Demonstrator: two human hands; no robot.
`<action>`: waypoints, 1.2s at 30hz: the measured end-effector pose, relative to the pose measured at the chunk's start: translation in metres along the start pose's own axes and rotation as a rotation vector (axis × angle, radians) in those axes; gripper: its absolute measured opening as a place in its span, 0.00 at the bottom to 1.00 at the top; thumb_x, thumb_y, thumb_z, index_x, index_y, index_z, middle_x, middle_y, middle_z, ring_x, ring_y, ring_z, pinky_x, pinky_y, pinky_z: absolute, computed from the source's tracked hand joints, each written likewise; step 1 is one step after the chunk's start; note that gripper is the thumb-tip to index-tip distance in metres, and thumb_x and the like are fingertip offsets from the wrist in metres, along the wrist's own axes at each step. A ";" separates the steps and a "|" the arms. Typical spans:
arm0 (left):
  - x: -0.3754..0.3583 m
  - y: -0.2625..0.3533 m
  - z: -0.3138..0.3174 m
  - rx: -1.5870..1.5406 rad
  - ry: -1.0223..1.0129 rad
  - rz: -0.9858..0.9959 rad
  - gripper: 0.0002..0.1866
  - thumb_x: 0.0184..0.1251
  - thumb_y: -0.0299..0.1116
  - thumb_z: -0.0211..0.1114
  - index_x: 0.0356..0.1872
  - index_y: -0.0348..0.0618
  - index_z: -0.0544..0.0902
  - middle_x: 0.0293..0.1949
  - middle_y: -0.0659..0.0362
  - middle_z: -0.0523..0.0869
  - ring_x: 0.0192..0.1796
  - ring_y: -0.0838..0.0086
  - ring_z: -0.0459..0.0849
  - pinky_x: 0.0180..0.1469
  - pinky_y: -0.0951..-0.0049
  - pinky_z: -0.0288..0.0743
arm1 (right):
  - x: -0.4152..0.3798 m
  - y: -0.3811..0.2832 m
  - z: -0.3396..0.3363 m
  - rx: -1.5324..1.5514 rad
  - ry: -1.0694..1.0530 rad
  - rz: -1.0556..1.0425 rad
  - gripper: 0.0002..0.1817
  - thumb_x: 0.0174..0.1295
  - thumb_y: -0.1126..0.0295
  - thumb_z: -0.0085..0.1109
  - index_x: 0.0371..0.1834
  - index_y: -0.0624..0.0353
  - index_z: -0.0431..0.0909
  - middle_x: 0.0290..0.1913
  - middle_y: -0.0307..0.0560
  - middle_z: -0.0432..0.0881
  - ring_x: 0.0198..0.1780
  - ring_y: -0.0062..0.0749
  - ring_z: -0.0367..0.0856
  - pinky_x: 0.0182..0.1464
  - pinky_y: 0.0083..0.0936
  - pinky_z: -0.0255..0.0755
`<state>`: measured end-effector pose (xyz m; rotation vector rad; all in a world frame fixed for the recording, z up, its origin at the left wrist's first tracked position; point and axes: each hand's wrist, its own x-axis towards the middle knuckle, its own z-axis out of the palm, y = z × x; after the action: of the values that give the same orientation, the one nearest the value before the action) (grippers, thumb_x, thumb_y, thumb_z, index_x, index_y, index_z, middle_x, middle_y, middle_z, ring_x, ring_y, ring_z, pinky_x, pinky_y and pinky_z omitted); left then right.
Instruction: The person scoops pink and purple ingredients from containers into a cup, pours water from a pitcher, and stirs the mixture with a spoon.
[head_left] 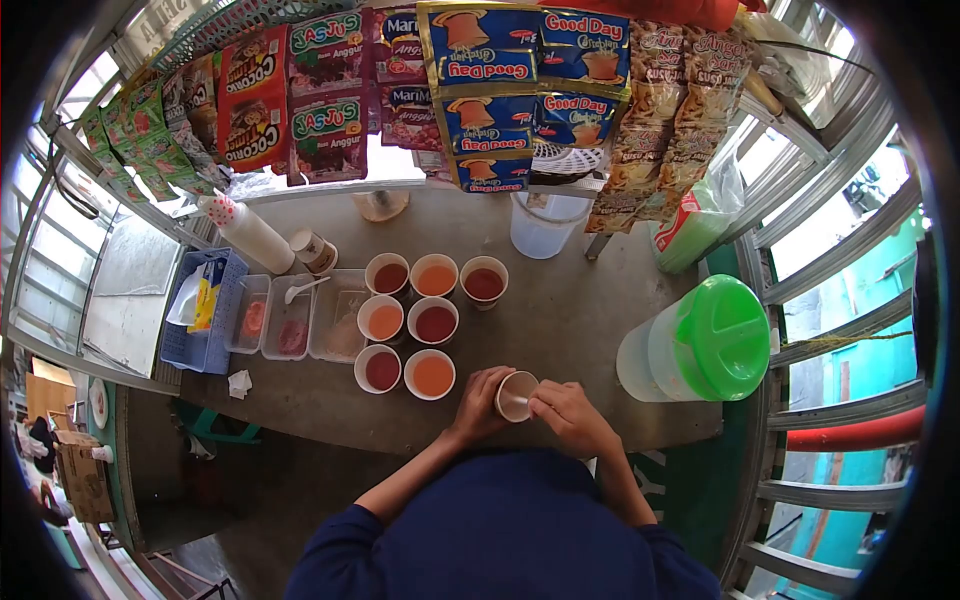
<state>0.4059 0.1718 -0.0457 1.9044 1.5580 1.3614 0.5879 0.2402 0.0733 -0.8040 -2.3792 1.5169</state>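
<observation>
Near the front edge of the table, my left hand (482,402) is wrapped round the side of a paper cup (501,397). My right hand (570,415) pinches a small white spoon (519,400) that dips into this cup; its lower end is hard to make out. A pale pinkish-brown tone shows inside the cup. Left of my hands stand several filled paper cups, among them one with an orange drink (430,375) and one with a dark red drink (433,322).
Plastic tubs of powder (339,335) stand at left, one with a white spoon (306,288), beside a blue basket (190,352). A stack of cups (250,235) lies behind. Right stands a green-lidded jug (722,338); a clear bucket (546,228) is at back. Sachets (487,95) hang overhead.
</observation>
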 end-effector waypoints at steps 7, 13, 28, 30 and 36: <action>0.000 0.000 0.001 0.005 0.020 0.006 0.40 0.37 0.32 0.80 0.58 0.43 0.71 0.53 0.52 0.79 0.56 0.57 0.78 0.57 0.59 0.69 | 0.000 -0.002 0.003 -0.164 0.042 0.019 0.13 0.71 0.63 0.41 0.34 0.56 0.74 0.35 0.43 0.74 0.42 0.35 0.72 0.53 0.32 0.56; 0.001 0.001 0.001 -0.015 0.011 0.025 0.40 0.37 0.32 0.80 0.58 0.43 0.71 0.53 0.53 0.79 0.56 0.57 0.77 0.58 0.59 0.68 | 0.000 -0.004 0.002 -0.152 0.021 0.004 0.13 0.71 0.63 0.41 0.34 0.55 0.74 0.34 0.41 0.74 0.41 0.34 0.73 0.52 0.31 0.56; 0.001 -0.001 -0.001 0.012 0.004 0.025 0.40 0.37 0.32 0.80 0.58 0.43 0.71 0.53 0.53 0.79 0.56 0.57 0.77 0.58 0.60 0.68 | 0.000 -0.004 0.006 -0.220 0.046 -0.002 0.12 0.71 0.64 0.42 0.35 0.55 0.74 0.34 0.42 0.74 0.42 0.34 0.73 0.52 0.33 0.56; 0.001 0.001 -0.002 0.005 -0.003 0.016 0.40 0.37 0.32 0.80 0.58 0.43 0.71 0.53 0.53 0.79 0.56 0.57 0.77 0.58 0.60 0.68 | -0.002 -0.004 0.005 -0.355 0.123 0.001 0.12 0.71 0.64 0.42 0.35 0.55 0.74 0.34 0.42 0.74 0.42 0.34 0.73 0.52 0.33 0.55; 0.000 0.002 -0.001 0.004 -0.001 0.014 0.40 0.37 0.33 0.80 0.58 0.43 0.71 0.53 0.53 0.79 0.56 0.57 0.77 0.58 0.60 0.68 | -0.002 -0.006 0.003 -0.222 0.104 0.004 0.13 0.71 0.63 0.42 0.33 0.56 0.74 0.35 0.42 0.75 0.41 0.34 0.73 0.52 0.32 0.55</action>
<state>0.4056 0.1709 -0.0438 1.9211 1.5510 1.3632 0.5860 0.2347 0.0770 -0.9097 -2.4983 1.1941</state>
